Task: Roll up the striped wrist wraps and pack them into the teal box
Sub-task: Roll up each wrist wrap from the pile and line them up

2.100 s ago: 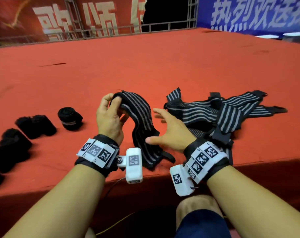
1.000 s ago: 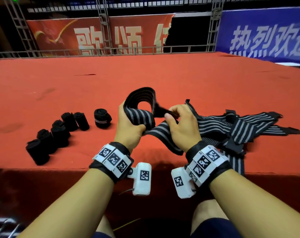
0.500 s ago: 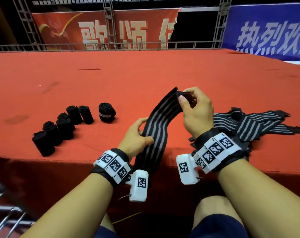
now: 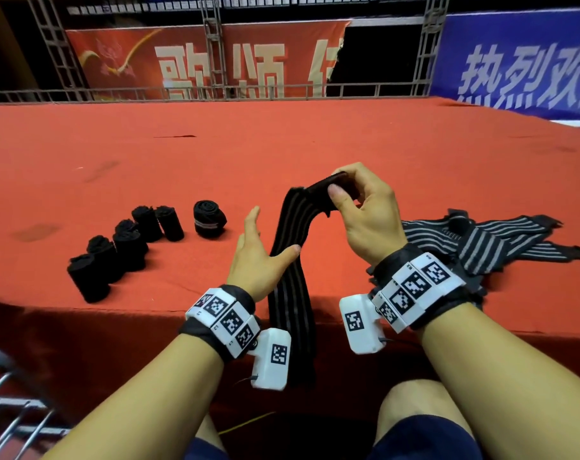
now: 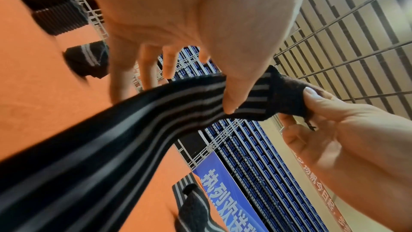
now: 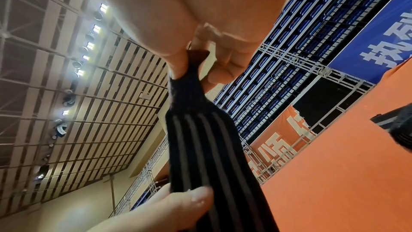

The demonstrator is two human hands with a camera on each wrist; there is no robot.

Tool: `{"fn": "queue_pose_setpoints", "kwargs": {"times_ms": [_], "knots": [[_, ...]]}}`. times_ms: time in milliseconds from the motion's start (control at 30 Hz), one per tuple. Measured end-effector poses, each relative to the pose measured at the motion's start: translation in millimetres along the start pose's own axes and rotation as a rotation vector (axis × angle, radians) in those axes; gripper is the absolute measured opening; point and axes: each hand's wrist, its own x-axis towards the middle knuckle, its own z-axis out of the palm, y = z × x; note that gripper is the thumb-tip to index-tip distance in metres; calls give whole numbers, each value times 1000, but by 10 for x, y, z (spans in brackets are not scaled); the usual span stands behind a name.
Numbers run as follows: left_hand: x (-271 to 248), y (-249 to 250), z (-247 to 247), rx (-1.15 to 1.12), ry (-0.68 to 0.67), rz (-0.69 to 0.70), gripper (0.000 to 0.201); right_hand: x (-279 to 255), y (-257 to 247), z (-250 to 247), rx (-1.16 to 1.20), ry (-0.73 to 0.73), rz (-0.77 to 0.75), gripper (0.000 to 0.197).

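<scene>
Red carpet [image 4: 282, 144] lies bare beyond both hands; the right hand [image 4: 365, 220] pinches a striped wrap [image 4: 292, 260] that drapes over the platform edge, the left hand [image 4: 258, 257] thumbing it, fingers straight.

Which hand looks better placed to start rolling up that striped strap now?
Probably the right hand. Its fingers already pinch the top end of the striped wrist wrap, where a roll would begin. The left hand only steadies the strap lower down with its thumb, fingers straight.

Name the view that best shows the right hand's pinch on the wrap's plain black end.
Left wrist view: the right hand pinches the wrist wrap by its plain end, thumbnail visible. Head view shows it partly; right wrist view only from beneath.
</scene>
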Motion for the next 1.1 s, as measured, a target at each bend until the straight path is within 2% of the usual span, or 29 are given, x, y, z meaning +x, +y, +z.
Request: {"fn": "queue_pose_setpoints", "kwargs": {"times_ms": [100, 167, 200, 333, 433, 500, 633, 700, 900, 1100], "knots": [[13, 73, -1, 12, -54, 152, 55, -1, -42, 21, 25, -100, -5, 20], [19, 125, 13, -68, -102, 191, 25, -6, -63, 41, 17, -139, 18, 19], [19, 141, 19, -99, -108, 184, 20, -4, -66, 46, 13, -129, 32, 18], [5, 132, 21, -226, -54, 155, 17, -24, -44, 55, 34, -41, 118, 16], [28, 83, 8, -354, -58, 116, 20, -103, 42, 45, -13, -64, 271, 31], [71, 63, -2, -390, -46, 102, 20, -180, 148, 60, -71, -141, 340, 33], [180, 45, 45, -385, -41, 135, 23, -373, 446, 153, -194, -412, 419, 20], [267, 2, 106, -386, -52, 132, 25, -431, 587, 195, -209, -454, 431, 12], [609, -233, 350, -348, -7, 96, 10, -350, 913, 361, -45, -377, 611, 11], [1029, -387, 508, -351, 2, -56, 21, -20, 1236, 491, -16, -201, 675, 11]]}}
